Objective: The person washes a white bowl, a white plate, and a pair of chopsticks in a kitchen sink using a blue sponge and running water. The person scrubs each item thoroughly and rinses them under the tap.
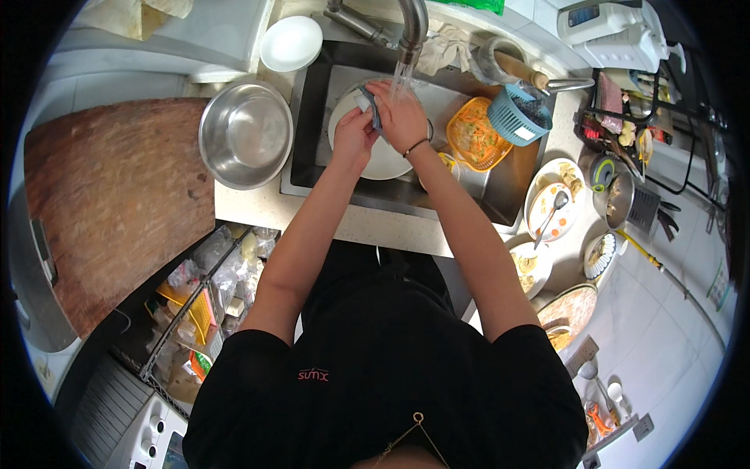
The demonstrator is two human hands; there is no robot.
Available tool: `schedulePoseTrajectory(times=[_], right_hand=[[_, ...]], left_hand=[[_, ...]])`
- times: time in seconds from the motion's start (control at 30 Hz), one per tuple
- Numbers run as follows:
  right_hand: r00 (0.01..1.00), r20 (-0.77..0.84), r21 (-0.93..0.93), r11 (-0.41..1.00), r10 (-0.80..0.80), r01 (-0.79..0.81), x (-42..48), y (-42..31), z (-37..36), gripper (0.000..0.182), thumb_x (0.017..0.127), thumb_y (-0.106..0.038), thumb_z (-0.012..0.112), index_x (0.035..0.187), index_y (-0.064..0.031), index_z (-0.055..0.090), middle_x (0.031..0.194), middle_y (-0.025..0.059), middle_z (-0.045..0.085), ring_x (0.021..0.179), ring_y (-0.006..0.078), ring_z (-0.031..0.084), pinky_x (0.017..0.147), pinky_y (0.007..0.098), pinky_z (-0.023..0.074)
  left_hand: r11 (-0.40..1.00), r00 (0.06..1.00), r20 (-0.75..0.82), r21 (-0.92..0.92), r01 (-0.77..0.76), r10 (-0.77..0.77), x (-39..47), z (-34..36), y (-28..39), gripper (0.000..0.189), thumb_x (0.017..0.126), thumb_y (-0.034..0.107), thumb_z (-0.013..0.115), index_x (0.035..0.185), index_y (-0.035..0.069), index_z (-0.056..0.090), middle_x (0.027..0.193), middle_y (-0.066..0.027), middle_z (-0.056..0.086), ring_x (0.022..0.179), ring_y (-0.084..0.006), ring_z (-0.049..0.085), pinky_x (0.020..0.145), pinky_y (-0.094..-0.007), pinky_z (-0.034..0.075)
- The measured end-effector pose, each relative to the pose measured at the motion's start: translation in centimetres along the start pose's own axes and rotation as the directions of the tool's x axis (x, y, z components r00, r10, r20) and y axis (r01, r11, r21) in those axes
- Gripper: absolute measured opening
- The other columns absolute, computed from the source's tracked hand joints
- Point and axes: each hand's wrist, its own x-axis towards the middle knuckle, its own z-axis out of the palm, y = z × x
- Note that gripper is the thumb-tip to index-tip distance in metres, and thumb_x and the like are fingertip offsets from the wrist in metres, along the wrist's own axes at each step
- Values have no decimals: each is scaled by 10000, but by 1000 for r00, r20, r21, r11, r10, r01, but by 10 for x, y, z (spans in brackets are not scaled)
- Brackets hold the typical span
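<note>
Water runs from the metal faucet (413, 29) onto my right hand (401, 116), which is pressed against a grey-blue cloth (371, 106). My left hand (354, 135) grips the same cloth from the other side. Both hands are over a large white plate (384, 163) inside the stainless steel sink (328, 202). Right of my hands, an orange basket (479, 133) holds shredded vegetables, with a blue strainer basket (519, 115) against it. Partly behind my right wrist is a yellow-and-white cup (450, 164). The fingertips are partly hidden by the cloth.
Left of the sink stand a steel bowl (246, 135) and a wooden cutting board (120, 193). A white dish (291, 44) sits at the sink's back left corner. Plates of food, one bearing a spoon (552, 214), line the right counter. A rolling pin (521, 69) leans from a jar.
</note>
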Motion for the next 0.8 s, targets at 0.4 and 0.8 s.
schedulePoseTrajectory(times=[0.4,0.8], right_hand=[[591,274,654,304,759,-693,-4,40,7,393,987,-334,486,1069,5,668,969,138,707,847,210,680,739,343,521],[911,28,148,900,411,-410,-38,8,-22,235,892,-184,628,1071,-53,702,895,193,695,804,331,679,746,383,525]], left_hand=[[564,918,219,734,-378,330,-46,7,-19,256,938,151,662,1102,-45,671,900,-5,667,791,-58,555,707,-228,453],[972,974,27,67,-225,223,-6,-25,4,262,940,115,637,1151,-41,632,1021,-86,682,931,-167,646,847,-297,502]])
